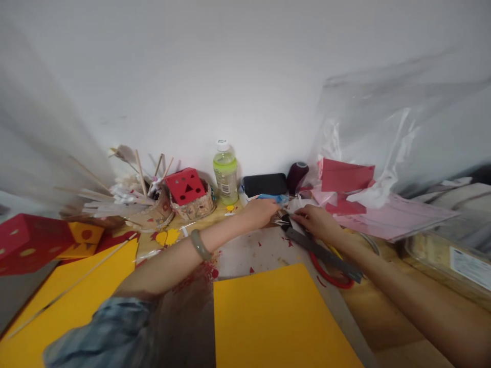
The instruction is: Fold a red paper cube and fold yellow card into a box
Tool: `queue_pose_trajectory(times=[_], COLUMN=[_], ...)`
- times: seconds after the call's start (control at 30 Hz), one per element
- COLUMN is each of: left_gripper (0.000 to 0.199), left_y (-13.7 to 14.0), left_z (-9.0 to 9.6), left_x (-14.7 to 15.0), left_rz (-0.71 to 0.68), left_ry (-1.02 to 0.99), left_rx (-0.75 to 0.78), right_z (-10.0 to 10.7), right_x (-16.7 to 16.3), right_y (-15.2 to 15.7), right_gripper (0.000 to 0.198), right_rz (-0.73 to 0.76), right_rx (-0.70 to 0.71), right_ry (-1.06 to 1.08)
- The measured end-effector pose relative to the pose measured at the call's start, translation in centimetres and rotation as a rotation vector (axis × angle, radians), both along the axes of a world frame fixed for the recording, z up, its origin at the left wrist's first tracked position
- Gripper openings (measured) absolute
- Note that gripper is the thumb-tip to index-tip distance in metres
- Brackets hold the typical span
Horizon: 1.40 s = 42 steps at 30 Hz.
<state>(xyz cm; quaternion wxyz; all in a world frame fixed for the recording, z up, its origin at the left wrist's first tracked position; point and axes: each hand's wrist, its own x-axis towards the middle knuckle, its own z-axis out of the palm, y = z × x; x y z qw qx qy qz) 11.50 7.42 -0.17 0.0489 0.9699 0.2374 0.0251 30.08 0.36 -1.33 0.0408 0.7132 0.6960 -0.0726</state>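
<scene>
Grip: cannot tell, either side | left hand (pixel 263 212) at blue packet (pixel 274 197) | right hand (pixel 316 222), apart, just beside grey bar (pixel 326 255) | both beyond yellow sheet (pixel 276 317) | risk: dislodged bar from forearm bump

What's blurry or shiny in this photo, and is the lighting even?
Head view: pale sticks at left smear, and small detail around the left hand and right hand blurs; head view: white glare on the clear bag; head view: the wall dims toward the upper corners.
</scene>
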Motion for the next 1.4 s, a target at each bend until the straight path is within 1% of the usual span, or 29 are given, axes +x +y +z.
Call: queue_pose_trajectory(times=[0.13, 0.2, 0.3, 0.37, 0.43, 0.53, 0.67, 0.77, 0.87, 1.0, 1.07, 1.17, 1.27, 1.33, 1.4], left_gripper=[0.025, 0.021, 0.024, 0.026, 0.025, 0.024, 0.021, 0.018, 0.019, 0.024, 0.025, 0.026, 0.019, 0.019, 0.026], left_y=[0.8, 0.9, 0.8, 0.8, 1.0, 1.3, 1.7, 1.7, 1.9, 2.5, 2.8, 2.8, 2.3, 2.0, 2.0], left_z=[-0.3, -0.4, -0.4, -0.4, -0.5, -0.7, -1.0, -0.8, -0.4, 0.0, 0.0, -0.1, -0.3, -0.5, -0.7], left_x=[0.8, 1.3, 2.0, 2.2, 2.2, 2.0, 2.1, 2.0, 1.9, 2.0, 2.4, 3.2, 4.3, 5.0, 5.6], left_rz=[-0.038, -0.051, -0.060, -0.065, -0.061, -0.049, -0.026, -0.022, -0.013, 0.014, 0.005, -0.045, -0.080, -0.068, -0.040], left_ry=[0.052, 0.074, 0.086, 0.097, 0.112, 0.133, 0.140, 0.119, 0.064, -0.011, -0.027, -0.012, 0.053, 0.090, 0.100], left_rx=[0.074, 0.104, 0.139, 0.147, 0.152, 0.155, 0.146, 0.128, 0.106, 0.069, 0.056, 0.047, 0.031, 0.015, -0.007], right_z=[0.0, 0.6, 1.8, 2.6, 2.9, 2.5, 1.1, 0.3, 0.2, 1.1, 1.8, 2.5, 2.8, 2.7, 2.5], right_x=[0.3, 0.0, -0.5, -0.6, -0.6, -0.7, -0.8, -0.5, 0.0, 0.9, 1.2, 1.2, 1.0, 1.0, 1.2], right_y=[0.1, 0.0, 0.2, 0.8, 1.6, 2.7, 3.3, 3.5, 3.9, 4.1, 4.0, 3.8, 3.7, 3.7, 3.6], right_gripper=[0.026, 0.026, 0.026, 0.027, 0.030, 0.033, 0.033, 0.033, 0.034, 0.031, 0.030, 0.029, 0.027, 0.026, 0.024], right_rz=[-0.024, -0.050, -0.090, -0.127, -0.174, -0.216, -0.209, -0.207, -0.202, -0.223, -0.243, -0.277, -0.309, -0.328, -0.357], right_rx=[0.014, 0.046, 0.095, 0.105, 0.094, 0.059, 0.035, 0.045, 0.062, 0.107, 0.136, 0.176, 0.213, 0.234, 0.254], right_ry=[0.029, -0.005, -0.077, -0.123, -0.160, -0.184, -0.150, -0.095, -0.011, 0.134, 0.216, 0.345, 0.464, 0.539, 0.615])
